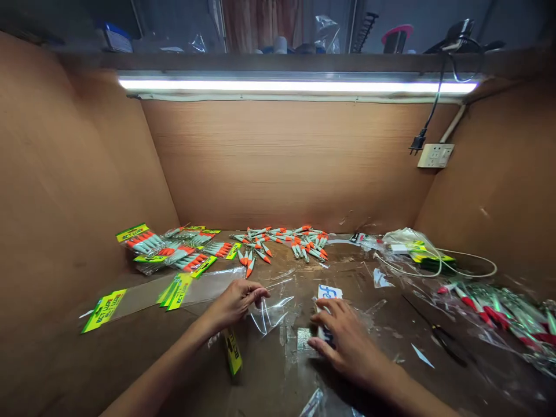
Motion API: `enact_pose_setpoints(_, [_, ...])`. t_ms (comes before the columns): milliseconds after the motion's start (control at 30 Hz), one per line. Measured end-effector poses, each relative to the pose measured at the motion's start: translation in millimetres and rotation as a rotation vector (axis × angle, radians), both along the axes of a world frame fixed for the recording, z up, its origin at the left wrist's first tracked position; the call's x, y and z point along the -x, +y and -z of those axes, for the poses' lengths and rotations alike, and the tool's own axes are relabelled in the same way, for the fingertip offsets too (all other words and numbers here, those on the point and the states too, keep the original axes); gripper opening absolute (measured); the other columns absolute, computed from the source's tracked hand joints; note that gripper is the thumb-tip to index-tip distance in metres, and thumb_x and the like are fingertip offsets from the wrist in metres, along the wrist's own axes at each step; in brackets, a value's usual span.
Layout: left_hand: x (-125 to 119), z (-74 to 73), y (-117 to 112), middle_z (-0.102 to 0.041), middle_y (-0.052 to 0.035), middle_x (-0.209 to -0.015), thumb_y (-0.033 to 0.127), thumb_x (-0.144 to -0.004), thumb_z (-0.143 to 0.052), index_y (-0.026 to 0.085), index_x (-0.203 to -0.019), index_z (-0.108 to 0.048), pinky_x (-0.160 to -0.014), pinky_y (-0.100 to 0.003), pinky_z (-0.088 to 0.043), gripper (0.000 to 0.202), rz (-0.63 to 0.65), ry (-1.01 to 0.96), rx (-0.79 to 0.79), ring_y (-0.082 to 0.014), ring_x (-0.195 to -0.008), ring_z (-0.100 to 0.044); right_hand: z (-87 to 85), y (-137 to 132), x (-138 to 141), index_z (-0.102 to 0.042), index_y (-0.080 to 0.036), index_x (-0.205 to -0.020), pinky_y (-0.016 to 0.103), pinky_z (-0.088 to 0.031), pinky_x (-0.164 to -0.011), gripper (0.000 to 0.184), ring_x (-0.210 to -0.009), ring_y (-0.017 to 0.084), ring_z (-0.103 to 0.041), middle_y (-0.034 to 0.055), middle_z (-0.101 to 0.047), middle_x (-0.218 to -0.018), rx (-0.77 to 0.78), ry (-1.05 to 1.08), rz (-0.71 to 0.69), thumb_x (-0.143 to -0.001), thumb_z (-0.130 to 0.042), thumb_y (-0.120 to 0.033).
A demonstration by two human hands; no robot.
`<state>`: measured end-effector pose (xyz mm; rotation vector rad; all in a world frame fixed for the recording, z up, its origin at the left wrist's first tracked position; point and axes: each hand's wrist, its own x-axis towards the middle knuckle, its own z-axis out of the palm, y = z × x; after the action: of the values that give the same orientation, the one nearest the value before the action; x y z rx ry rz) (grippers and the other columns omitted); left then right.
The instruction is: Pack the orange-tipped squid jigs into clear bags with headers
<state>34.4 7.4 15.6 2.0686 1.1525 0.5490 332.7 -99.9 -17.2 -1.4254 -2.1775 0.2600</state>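
Note:
My left hand (237, 302) pinches the edge of a clear plastic bag (271, 313) whose yellow-green header card (233, 351) hangs below my wrist. My right hand (343, 339) lies over a small white card with blue writing (329, 292), fingers curled round its lower part on the table. A loose pile of orange, white and green fishing lures (282, 240) lies at the back middle, well beyond both hands.
Filled lure packs (171, 246) are stacked at the back left, with empty header bags (143, 295) in front of them. Scissors (438, 333) and red-and-white lures in plastic (499, 313) lie to the right. A cable and bagged items (428, 255) sit at the back right, under a wall socket (435, 155).

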Motion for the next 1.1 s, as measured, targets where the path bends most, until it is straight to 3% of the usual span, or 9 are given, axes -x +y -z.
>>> enact_pose_setpoints(100, [12,8.3,4,-0.061,-0.0018,-0.069,0.064,-0.093,-0.043,0.013,-0.096,-0.075,-0.053,-0.021,-0.037,0.06,0.002,-0.025,-0.046,-0.012,-0.056,-0.049,1.0,4,-6,-0.068,-0.024,-0.083,0.038,-0.043,-0.099,0.015,-0.118,0.026,-0.053,0.0073,-0.059,-0.125,0.007,-0.036,0.075,-0.086,-0.067,-0.039])
enact_pose_setpoints(167, [15,11.7,5,-0.058,-0.0012,-0.065,0.063,-0.093,-0.045,0.012,-0.088,-0.076,-0.056,-0.021,-0.036,0.06,0.02,-0.009,-0.093,-0.0124,-0.06,-0.048,1.4,8,-16,-0.068,-0.025,-0.1,0.039,-0.042,-0.101,0.023,-0.123,0.029,-0.049,0.0089,-0.054,-0.134,-0.017,-0.095,0.18,-0.079,-0.072,-0.035])
enact_pose_setpoints(233, [14,12.5,4,-0.055,-0.0003,-0.063,0.064,-0.092,-0.045,0.012,-0.086,-0.076,-0.055,-0.021,-0.034,0.061,0.015,0.007,-0.097,-0.0115,-0.058,-0.044,2.3,11,-31,-0.058,-0.025,-0.129,0.045,-0.04,-0.103,0.057,-0.126,0.033,-0.047,0.0124,-0.048,-0.141,-0.015,-0.179,0.307,-0.076,-0.074,-0.039])
enact_pose_setpoints(333, [12,10.1,1,-0.057,-0.001,-0.064,0.065,-0.091,-0.044,0.012,-0.09,-0.076,-0.053,-0.02,-0.033,0.062,-0.006,-0.006,-0.076,-0.0117,-0.058,-0.043,3.4,16,-52,-0.045,-0.025,-0.144,0.048,-0.044,-0.095,0.074,-0.114,0.035,-0.056,0.0144,-0.056,-0.132,0.109,-0.24,0.375,-0.079,-0.067,-0.049])
enact_pose_setpoints(467, [7,6.2,-5,-0.061,-0.0026,-0.068,0.063,-0.091,-0.046,0.011,-0.092,-0.076,-0.055,-0.02,-0.035,0.06,0.005,-0.036,-0.06,-0.0129,-0.061,-0.047,-0.4,22,-61,-0.041,-0.026,-0.147,0.046,-0.041,-0.103,0.075,-0.123,0.031,-0.051,0.0115,-0.053,-0.139,0.149,-0.094,0.128,-0.077,-0.068,-0.033])
enact_pose_setpoints(567, [2,5.3,-9,-0.063,-0.0023,-0.066,0.061,-0.091,-0.047,0.012,-0.093,-0.077,-0.055,-0.021,-0.034,0.057,0.047,-0.004,-0.013,-0.0125,-0.059,-0.048,-6.9,18,-49,-0.033,-0.028,-0.152,0.043,-0.036,-0.111,0.083,-0.131,0.028,-0.046,0.0097,-0.046,-0.146,0.133,0.022,-0.084,-0.076,-0.065,-0.02])
enact_pose_setpoints(667, [-3,5.5,-13,-0.07,-0.0031,-0.071,0.058,-0.091,-0.052,0.014,-0.096,-0.078,-0.056,-0.02,-0.035,0.051,0.094,0.031,0.001,-0.0133,-0.061,-0.051,-14.0,10,-33,-0.033,-0.029,-0.152,0.043,-0.037,-0.11,0.083,-0.129,0.027,-0.047,0.0092,-0.049,-0.143,0.168,0.075,-0.181,-0.076,-0.064,-0.016])
enact_pose_setpoints(933, [-15,12.3,-17,-0.077,-0.0053,-0.091,0.046,-0.095,-0.055,0.025,-0.112,-0.075,-0.066,-0.021,-0.041,0.034,0.261,0.135,-0.135,-0.0168,-0.075,-0.065,-19.9,2,-22,-0.036,-0.031,-0.15,0.039,-0.039,-0.107,0.083,-0.124,0.026,-0.05,0.0076,-0.053,-0.138,0.194,0.101,-0.277,-0.074,-0.067,-0.015])
enact_pose_setpoints(1100, [-22,16.1,-22,-0.068,-0.0059,-0.103,0.04,-0.092,-0.063,0.027,-0.126,-0.066,-0.079,-0.027,-0.045,0.037,0.233,0.193,-0.375,-0.0201,-0.092,-0.063,-15.5,0,-14,-0.029,-0.03,-0.154,0.04,-0.04,-0.104,0.089,-0.12,0.027,-0.052,0.0094,-0.053,-0.135,0.204,0.077,-0.219,-0.074,-0.066,-0.016])
